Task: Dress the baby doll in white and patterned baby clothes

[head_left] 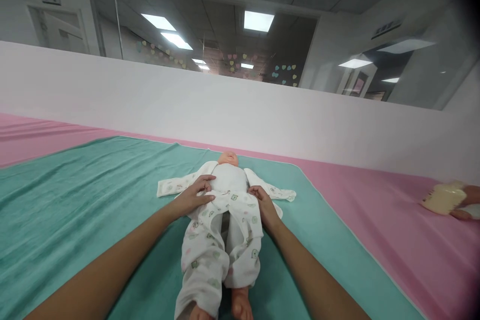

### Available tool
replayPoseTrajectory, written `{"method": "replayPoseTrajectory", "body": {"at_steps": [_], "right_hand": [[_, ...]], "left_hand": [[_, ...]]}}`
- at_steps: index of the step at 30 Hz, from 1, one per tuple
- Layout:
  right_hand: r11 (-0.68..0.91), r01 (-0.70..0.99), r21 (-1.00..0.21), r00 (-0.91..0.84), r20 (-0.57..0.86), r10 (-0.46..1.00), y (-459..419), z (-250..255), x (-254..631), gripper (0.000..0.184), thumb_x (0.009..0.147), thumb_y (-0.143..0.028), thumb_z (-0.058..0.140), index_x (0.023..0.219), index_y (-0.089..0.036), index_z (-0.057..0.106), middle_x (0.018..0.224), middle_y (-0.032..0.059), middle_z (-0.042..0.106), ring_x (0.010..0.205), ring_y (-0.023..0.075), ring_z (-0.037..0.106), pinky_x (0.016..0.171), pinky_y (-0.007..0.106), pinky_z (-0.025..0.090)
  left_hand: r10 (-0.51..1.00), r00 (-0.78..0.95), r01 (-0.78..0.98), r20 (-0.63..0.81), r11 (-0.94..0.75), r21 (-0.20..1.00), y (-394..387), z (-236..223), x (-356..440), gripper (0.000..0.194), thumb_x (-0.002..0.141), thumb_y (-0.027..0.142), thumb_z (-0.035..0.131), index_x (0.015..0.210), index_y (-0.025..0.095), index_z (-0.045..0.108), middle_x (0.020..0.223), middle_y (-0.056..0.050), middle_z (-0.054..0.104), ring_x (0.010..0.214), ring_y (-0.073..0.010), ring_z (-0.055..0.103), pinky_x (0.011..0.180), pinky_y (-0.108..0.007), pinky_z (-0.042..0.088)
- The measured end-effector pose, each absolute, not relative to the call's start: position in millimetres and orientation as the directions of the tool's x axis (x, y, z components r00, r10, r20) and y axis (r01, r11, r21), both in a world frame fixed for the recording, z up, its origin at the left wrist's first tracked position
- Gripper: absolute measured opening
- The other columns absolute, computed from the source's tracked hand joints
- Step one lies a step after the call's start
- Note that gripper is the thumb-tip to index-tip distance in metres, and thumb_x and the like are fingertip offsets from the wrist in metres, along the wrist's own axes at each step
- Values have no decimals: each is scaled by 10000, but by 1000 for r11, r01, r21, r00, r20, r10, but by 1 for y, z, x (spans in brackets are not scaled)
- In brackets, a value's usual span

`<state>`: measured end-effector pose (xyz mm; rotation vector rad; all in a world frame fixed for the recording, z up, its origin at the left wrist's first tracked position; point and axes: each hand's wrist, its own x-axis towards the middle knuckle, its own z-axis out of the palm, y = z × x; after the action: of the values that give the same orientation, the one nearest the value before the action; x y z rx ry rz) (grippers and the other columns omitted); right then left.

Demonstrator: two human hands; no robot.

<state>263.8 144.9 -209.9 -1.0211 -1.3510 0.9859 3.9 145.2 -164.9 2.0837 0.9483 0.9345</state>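
pale wall (pixel 232 110) spans the bg at 12 o'clock, w/ big glass panes (pixel 221 35) above showing ceiling lights (pixel 258 21) & blurry heart shapes (pixel 232 62). pink sheet (pixel 337 180) lies below, teal blanket (pixel 93 195) on top of it. baby doll (pixel 229 180) is on the blanket at approx 6 o'clock, on its back, long axis 12 to 6, head far, feet near. printed top (pixel 204 171) is spread open, sleeves out twd 9 & 3. matching trousers (pixel 243 210) are on the legs, upper edge running 9 to 3 across the doll's middle.

both hands are at that edge, abt equally near. lt hand (pixel 195 194) is at its 9 o'clock end: thumb apart from fingers, thumb along the trousers' edge, fingers pointing twd 2 o'clock on the white torso. rt hand (pixel 264 205) is at the 3 o'clock end, fingers bent & close tog. at the edge, pointing twd 11; can't tell if they pinch cloth or just rest.

hidden: doll's back, back of the trousers, rt thumb mostly. can't tell if the white torso is an undershirt or the doll's own cloth body. doll's upper head is foreshortened. one foot & both forearms are cut off at the bottom. betw 3 & 4 o'clock a yellowish thing (pixel 444 197) w/ brownish bits is cut by the frame, unclear what. top rt corner is dark.
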Motion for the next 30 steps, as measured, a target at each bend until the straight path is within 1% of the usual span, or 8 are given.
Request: {"method": "replayPoseTrajectory", "body": {"at_steps": [5,8,11,14,18,22,27,30], "right_hand": [[312,233,-921,-178,275,945,136,-196,263,303,678,-442,646,716,-190,483,624,-48,390,589,102,356,559,230,286],[391,368,-844,-191,343,920,129,-189,259,292,674,-402,654,691,-196,447,695,-33,427,630,112,389,594,241,322],[524,461,-716,-177,504,845,123,-186,251,234,702,-321,619,656,-194,429,1010,42,522,927,185,479,807,314,375],[624,542,-563,-242,607,757,121,-185,244,174,770,-282,533,657,-199,431,1240,71,494,1182,234,387,973,385,296],[616,653,-441,-286,611,739,131,-186,242,232,878,-348,386,706,-212,462,1073,44,601,1013,192,508,872,328,357],[400,748,-530,-33,572,820,163,-193,247,320,875,-451,342,667,-215,402,629,-27,484,622,145,445,618,262,332],[299,649,-699,119,481,869,201,-210,253,358,812,-513,376,634,-214,291,570,-52,351,576,130,361,566,238,282],[311,601,-736,116,465,877,202,-215,253,367,789,-555,408,670,-218,327,582,-55,354,588,132,360,583,242,287]], "left_hand": [[773,451,471,447,-631,616,140,-166,15,150,790,345,491,759,203,452,1326,-52,426,1209,-222,405,954,-343,375],[765,386,549,515,-639,538,139,-171,23,84,805,266,420,747,206,419,1239,-39,515,1075,-189,503,882,-322,407],[805,316,639,502,-572,514,142,-173,26,64,803,219,385,742,211,401,1124,-18,594,931,-171,557,783,-299,421],[850,223,768,478,-455,451,154,-170,30,56,801,213,381,749,218,400,836,-10,632,770,-185,572,661,-286,399],[860,208,869,465,-381,315,178,-160,43,50,809,204,388,841,226,420,632,11,550,627,-202,546,553,-274,325],[861,250,897,442,-378,228,191,-156,58,122,838,250,396,943,217,449,681,-15,581,654,-219,566,583,-289,355],[753,349,841,559,-514,167,193,-172,62,203,829,227,431,1021,196,492,1014,-80,589,959,-244,540,795,-354,412],[723,345,760,598,-590,274,198,-183,56,342,835,214,422,1173,178,455,1242,-97,500,1152,-233,444,950,-366,364]]}}
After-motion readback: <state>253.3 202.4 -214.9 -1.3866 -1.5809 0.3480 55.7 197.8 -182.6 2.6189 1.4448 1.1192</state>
